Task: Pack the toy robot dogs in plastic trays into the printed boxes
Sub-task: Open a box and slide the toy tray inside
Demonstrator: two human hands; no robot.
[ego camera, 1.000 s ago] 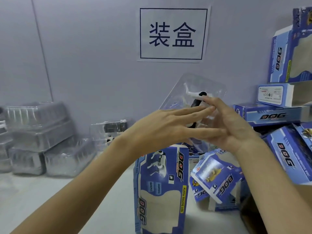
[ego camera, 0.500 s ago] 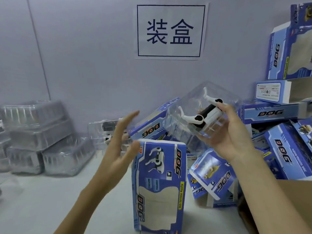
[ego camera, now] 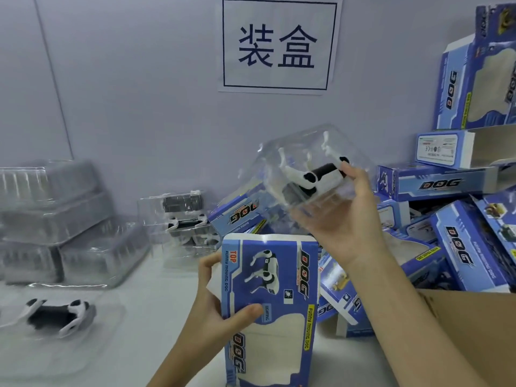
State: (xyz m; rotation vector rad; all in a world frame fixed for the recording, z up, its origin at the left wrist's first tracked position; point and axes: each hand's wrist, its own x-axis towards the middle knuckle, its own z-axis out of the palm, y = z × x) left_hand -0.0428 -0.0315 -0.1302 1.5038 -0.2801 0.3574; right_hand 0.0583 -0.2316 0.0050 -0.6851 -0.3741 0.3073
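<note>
Trayed toy dog (ego camera: pixel 312 177) in right-hand fingers (ego camera: pixel 354 177), left-hand fingers (ego camera: pixel 245 312) gripping upright box (ego camera: pixel 279 303).

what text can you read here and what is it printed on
"装盒": wall sign
"DOG", "TOP", "FUNNY MOVING DOG", "LIGHTING": upright box held by left hand
"DOG": flat box in the pile at right
White label on box: too small to read

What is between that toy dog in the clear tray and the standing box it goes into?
Nothing visible. The right hand holds the tray in the air just above the upright box, which the left hand steadies. I cannot tell whether its top is open.
</note>
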